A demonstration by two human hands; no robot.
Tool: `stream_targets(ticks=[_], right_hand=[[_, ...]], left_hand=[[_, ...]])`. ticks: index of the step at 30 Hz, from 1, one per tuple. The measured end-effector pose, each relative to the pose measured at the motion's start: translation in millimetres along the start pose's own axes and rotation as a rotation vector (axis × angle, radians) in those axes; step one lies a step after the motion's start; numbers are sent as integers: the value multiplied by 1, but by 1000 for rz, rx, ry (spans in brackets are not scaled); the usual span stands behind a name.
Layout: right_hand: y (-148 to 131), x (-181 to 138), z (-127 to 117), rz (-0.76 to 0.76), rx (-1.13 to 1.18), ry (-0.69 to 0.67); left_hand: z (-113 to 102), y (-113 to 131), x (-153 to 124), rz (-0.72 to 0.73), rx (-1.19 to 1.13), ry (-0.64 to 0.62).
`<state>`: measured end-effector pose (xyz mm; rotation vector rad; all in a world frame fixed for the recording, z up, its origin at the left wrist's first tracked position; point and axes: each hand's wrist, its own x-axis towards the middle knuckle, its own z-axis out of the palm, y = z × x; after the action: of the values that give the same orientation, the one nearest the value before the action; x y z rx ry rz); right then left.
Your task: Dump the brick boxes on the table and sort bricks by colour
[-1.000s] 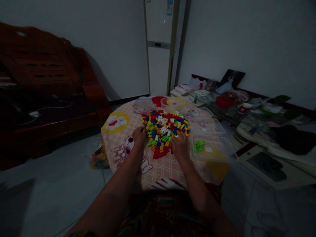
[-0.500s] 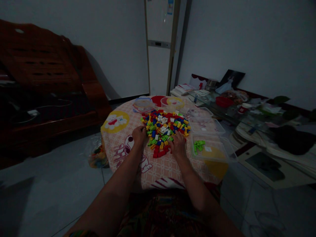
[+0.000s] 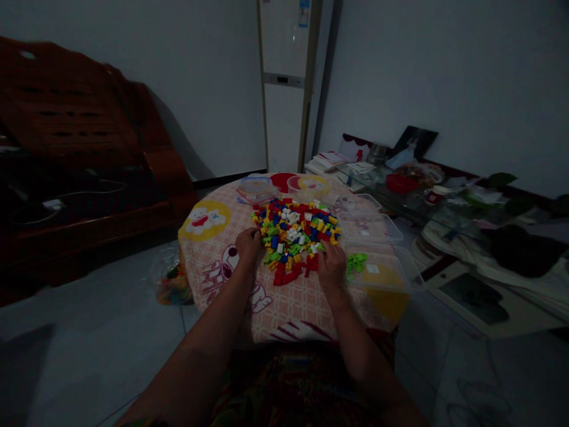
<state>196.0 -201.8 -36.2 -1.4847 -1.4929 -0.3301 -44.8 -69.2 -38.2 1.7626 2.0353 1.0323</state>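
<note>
- My left hand (image 3: 249,244) is at the brick pile (image 3: 294,230).
- My right hand (image 3: 332,264) is near the tray (image 3: 387,274) on the table's (image 3: 296,308) right edge.
- Either grip, I cannot tell.

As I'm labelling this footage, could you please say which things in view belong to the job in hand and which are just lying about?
Seemingly in the job:
pile of coloured bricks
left hand and right hand at its edges
clear box
green bricks inside it

Seemingly just lying about:
red bowl
papers
wooden bench
</note>
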Motion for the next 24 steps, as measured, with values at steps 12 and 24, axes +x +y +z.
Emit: stream_targets(ticks=[12, 24], right_hand=[[55, 24, -58, 203, -210, 105], [10, 15, -28, 54, -18, -21]], left_hand=[[-1, 1, 0, 10, -15, -7], [-1, 0, 0, 3, -15, -4]])
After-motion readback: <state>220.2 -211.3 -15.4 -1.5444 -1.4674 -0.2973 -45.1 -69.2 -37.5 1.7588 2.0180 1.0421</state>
